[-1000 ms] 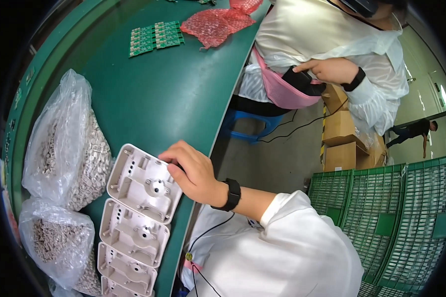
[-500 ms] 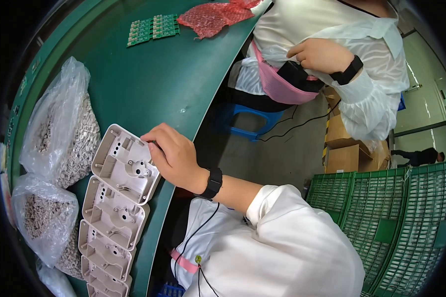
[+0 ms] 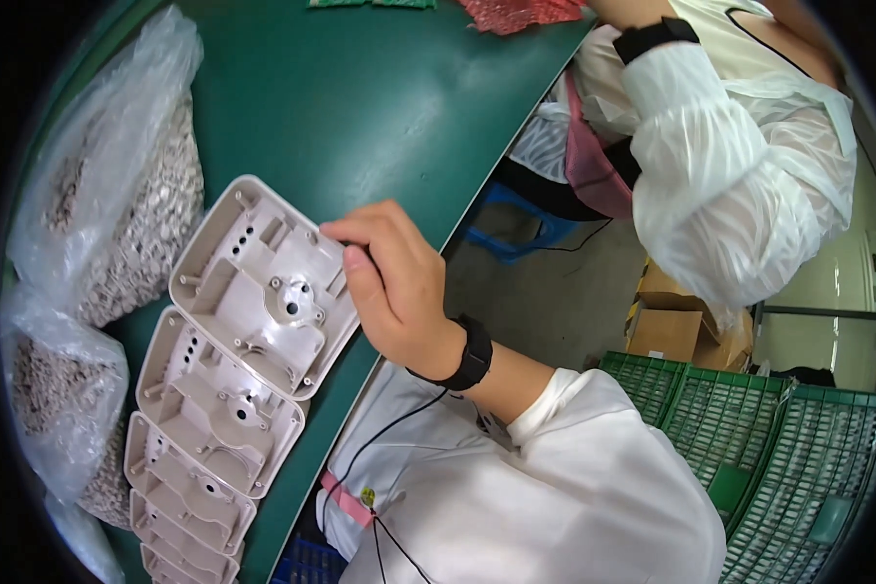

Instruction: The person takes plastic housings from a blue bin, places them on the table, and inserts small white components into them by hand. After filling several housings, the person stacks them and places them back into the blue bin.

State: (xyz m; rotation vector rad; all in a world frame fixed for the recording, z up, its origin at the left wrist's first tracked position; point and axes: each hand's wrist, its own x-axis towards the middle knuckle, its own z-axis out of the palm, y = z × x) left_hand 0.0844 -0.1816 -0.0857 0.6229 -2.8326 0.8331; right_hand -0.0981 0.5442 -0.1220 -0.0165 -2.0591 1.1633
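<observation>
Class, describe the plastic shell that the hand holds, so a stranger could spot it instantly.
On the green table, beside the clear bags, runs a row of pale plastic shells. Pick the topmost shell in the picture: it alone is gripped by the right hand.

Blue plastic stool point(image 3: 553, 230) stands on grey floor point(image 3: 516, 307) beside green desk point(image 3: 360, 107); right: cardboard boxes point(image 3: 664, 334), green crates point(image 3: 720, 419), pale wall point(image 3: 813, 336).

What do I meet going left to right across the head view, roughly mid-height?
Upper bag of small parts, topmost plastic case, right hand, blue stool, cardboard box.
</observation>
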